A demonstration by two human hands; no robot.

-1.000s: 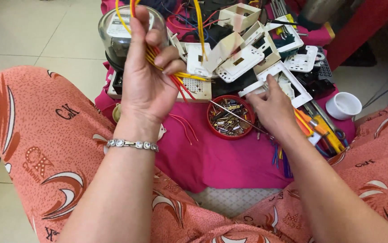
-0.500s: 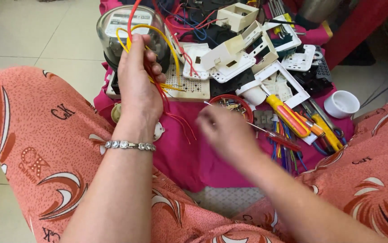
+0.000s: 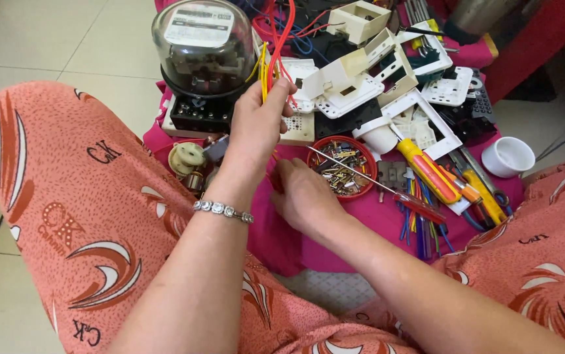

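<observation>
My left hand [image 3: 256, 124] is raised over the pink cloth [image 3: 361, 242] and grips a bundle of red and yellow wires [image 3: 273, 56] that stand up from its fingers. A bracelet circles that wrist. My right hand [image 3: 303, 195] sits just below and to the right of it, fingers curled around the lower ends of the red wires, next to a red round dish of small metal screws [image 3: 342, 167]. How firmly the right hand grips is hidden.
A glass-domed electric meter [image 3: 202, 62] stands behind my left hand. White switch plates and boxes [image 3: 387, 85] are piled at the back. Screwdrivers with orange and yellow handles [image 3: 433, 174], a thin red-handled probe, coloured wire bits and a white cup [image 3: 507, 156] lie right.
My right hand has come back from the white plates at the right and now meets the wires under my left hand. My left hand has shifted right with the wire bundle.
</observation>
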